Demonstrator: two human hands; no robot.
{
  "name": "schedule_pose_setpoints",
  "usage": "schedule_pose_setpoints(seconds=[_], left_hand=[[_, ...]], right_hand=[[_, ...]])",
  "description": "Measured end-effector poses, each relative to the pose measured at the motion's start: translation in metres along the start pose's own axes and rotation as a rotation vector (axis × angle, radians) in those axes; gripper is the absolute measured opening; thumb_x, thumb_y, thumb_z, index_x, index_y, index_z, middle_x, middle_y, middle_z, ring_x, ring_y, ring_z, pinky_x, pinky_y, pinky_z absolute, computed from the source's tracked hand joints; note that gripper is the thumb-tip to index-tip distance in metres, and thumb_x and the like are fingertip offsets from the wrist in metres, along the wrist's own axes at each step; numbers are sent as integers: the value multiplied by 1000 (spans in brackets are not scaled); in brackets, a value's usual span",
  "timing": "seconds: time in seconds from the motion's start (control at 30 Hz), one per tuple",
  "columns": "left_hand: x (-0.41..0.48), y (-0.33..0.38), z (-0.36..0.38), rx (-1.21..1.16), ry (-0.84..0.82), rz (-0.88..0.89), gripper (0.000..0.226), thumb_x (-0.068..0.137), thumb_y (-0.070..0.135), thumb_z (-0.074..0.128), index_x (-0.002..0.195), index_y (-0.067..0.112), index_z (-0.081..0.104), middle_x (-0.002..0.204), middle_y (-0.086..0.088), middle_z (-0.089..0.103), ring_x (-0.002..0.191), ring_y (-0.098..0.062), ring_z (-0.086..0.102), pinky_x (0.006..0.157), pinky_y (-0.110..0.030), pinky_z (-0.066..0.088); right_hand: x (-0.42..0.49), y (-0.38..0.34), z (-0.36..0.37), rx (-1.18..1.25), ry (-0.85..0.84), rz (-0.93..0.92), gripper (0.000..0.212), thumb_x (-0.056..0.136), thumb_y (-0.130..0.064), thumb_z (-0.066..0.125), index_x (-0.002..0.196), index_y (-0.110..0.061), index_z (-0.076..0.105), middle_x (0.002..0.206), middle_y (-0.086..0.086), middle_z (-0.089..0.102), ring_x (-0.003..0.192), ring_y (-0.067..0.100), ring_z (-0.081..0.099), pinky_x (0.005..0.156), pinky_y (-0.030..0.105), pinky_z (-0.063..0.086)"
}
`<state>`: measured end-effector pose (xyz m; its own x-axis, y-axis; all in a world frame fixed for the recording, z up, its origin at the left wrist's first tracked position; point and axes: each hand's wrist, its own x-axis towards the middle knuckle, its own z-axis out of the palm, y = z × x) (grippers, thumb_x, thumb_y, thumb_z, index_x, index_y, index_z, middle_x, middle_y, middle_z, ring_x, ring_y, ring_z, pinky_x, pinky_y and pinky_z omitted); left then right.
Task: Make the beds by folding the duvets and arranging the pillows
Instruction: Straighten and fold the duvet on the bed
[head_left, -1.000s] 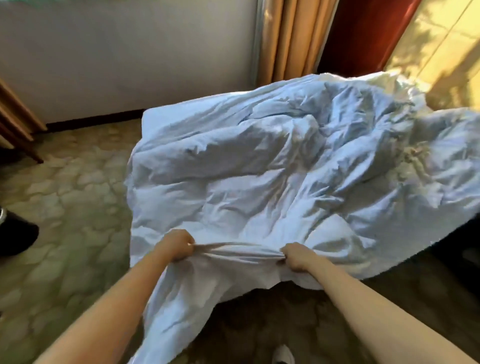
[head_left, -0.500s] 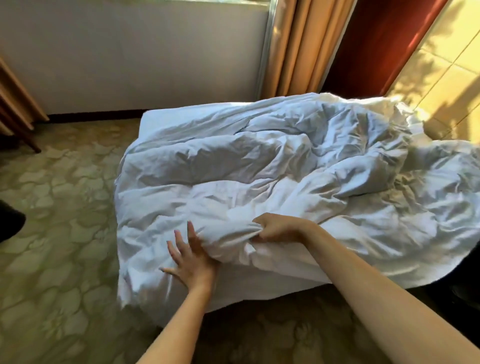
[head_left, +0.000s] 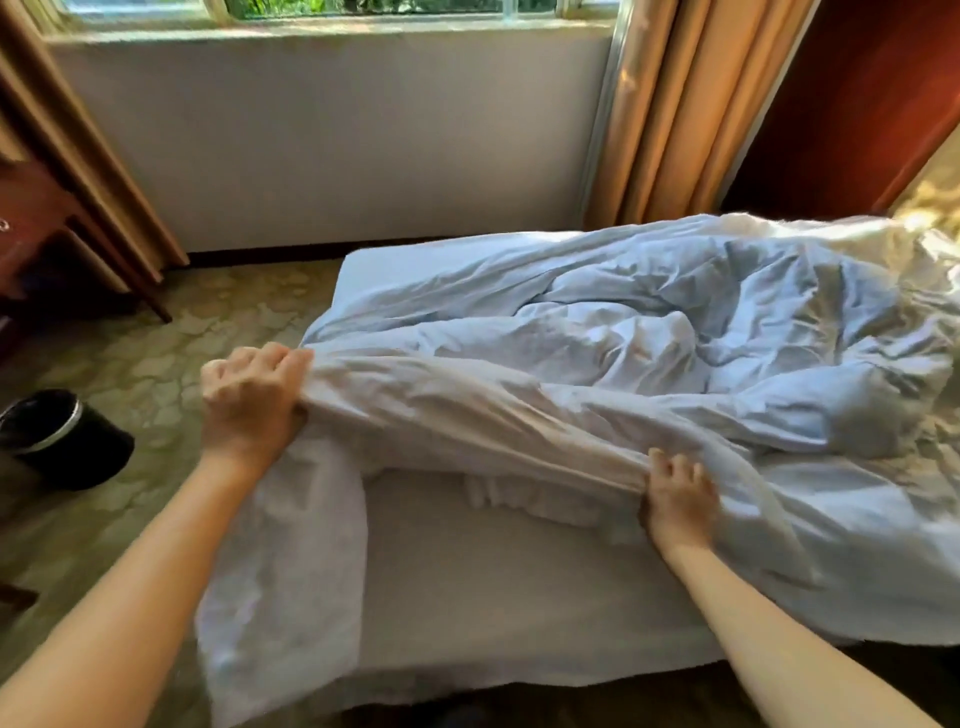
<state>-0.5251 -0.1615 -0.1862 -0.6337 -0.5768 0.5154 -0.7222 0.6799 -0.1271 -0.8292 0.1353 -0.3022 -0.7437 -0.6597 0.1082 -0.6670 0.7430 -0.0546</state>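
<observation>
Counts, from left to right: one dark wooden piece of furniture (head_left: 31, 218) at the picture's edge, one black bin (head_left: 62, 439) with a silver rim on the carpet (head_left: 130, 353), two hands, one white duvet (head_left: 649, 364) and one bed (head_left: 519, 587). The left hand (head_left: 249, 400) is clenched round a bunched corner of the duvet at the bed's left side, and a flap of cloth hangs below it over the bed's near left corner. From that fist the duvet's edge stretches taut across to the right hand (head_left: 675, 499), whose fingers are curled into the same edge. The rest of the duvet lies crumpled over the far and right parts of the bed, sunlit at the far right. Between the two arms the bed's sheet lies bare. The carpet is patterned green and beige. Behind the bed a pale wall (head_left: 337, 140) stands under a window (head_left: 363, 10), with a tan left curtain (head_left: 88, 156), a tan right curtain (head_left: 670, 114) and a dark red panel (head_left: 857, 104) at the far right. Half a second ago the left hand lay spread open against the duvet's hanging front; now it grips. The edge that then draped over the bed's near end has been drawn back, uncovering the sheet.
</observation>
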Motion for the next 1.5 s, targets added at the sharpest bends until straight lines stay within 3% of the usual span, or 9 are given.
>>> schedule_pose_setpoints(seconds=[0.2, 0.33, 0.43, 0.53, 0.67, 0.77, 0.97, 1.2, 1.5], left_hand=[[130, -55, 57, 58, -72, 104, 12, 63, 15, 51, 61, 6, 58, 60, -10, 61, 67, -35, 53, 60, -37, 26], [302, -46, 85, 1, 60, -148, 24, 81, 3, 43, 98, 3, 60, 95, -26, 61, 92, -43, 50, 74, -50, 38], [384, 0, 115, -82, -315, -421, 54, 96, 10, 37, 147, 19, 21, 153, -21, 16, 138, -39, 18, 108, -58, 19], [365, 91, 171, -135, -735, -61, 63, 94, 20, 45, 150, 24, 16, 157, -12, 12, 142, -34, 18, 114, -52, 20], [248, 199, 232, -294, -1378, 343, 76, 87, 35, 53, 150, 16, 14, 156, -11, 16, 143, -28, 21, 115, -32, 23], [203, 223, 252, -196, -1294, 276, 79, 89, 44, 42, 151, 29, -5, 158, -16, -5, 145, -36, 5, 118, -43, 12], [192, 236, 253, -197, -1204, 118, 65, 96, 39, 37, 151, 27, 5, 156, -16, 14, 144, -30, 21, 115, -35, 22], [201, 341, 199, -199, -1147, 184, 33, 98, 15, 34, 122, 5, 56, 130, -11, 56, 119, -21, 54, 95, -25, 40], [228, 511, 119, -454, -1008, 446, 48, 96, 22, 44, 143, 18, 34, 148, -9, 26, 127, -27, 43, 103, -32, 39]], right_hand=[[186, 42, -79, -106, 387, -174, 33, 71, -5, 32, 70, 3, 64, 56, 22, 57, 48, 37, 59, 39, 39, 50], [326, 16, -177, -74, 617, 188, 29, 87, -6, 36, 100, 9, 57, 93, 33, 59, 87, 47, 58, 71, 50, 51], [384, -21, -188, 200, 302, 519, 56, 95, -37, 45, 137, -1, 34, 134, 25, 43, 123, 42, 42, 98, 47, 37], [376, -54, -124, 546, -292, 210, 49, 99, -46, 33, 133, -11, 41, 135, 10, 45, 127, 26, 42, 102, 34, 32], [268, -20, -12, 331, -826, 14, 73, 92, -65, 26, 139, -11, 39, 151, 7, 32, 135, 25, 36, 108, 32, 29], [191, 71, 13, 341, -884, 325, 63, 98, -51, 30, 143, -8, 36, 153, 8, 29, 139, 22, 32, 106, 27, 29], [102, 244, -7, 178, -913, 735, 59, 104, -38, 21, 149, -1, 13, 158, 11, 12, 145, 23, 17, 114, 29, 19], [159, 296, -17, 529, -589, 664, 54, 102, -29, 37, 149, -13, 17, 153, 10, 26, 139, 27, 31, 107, 33, 31], [109, 378, -59, 367, -498, 626, 56, 100, -30, 39, 149, -27, 13, 149, 10, 28, 132, 30, 37, 103, 42, 38]])
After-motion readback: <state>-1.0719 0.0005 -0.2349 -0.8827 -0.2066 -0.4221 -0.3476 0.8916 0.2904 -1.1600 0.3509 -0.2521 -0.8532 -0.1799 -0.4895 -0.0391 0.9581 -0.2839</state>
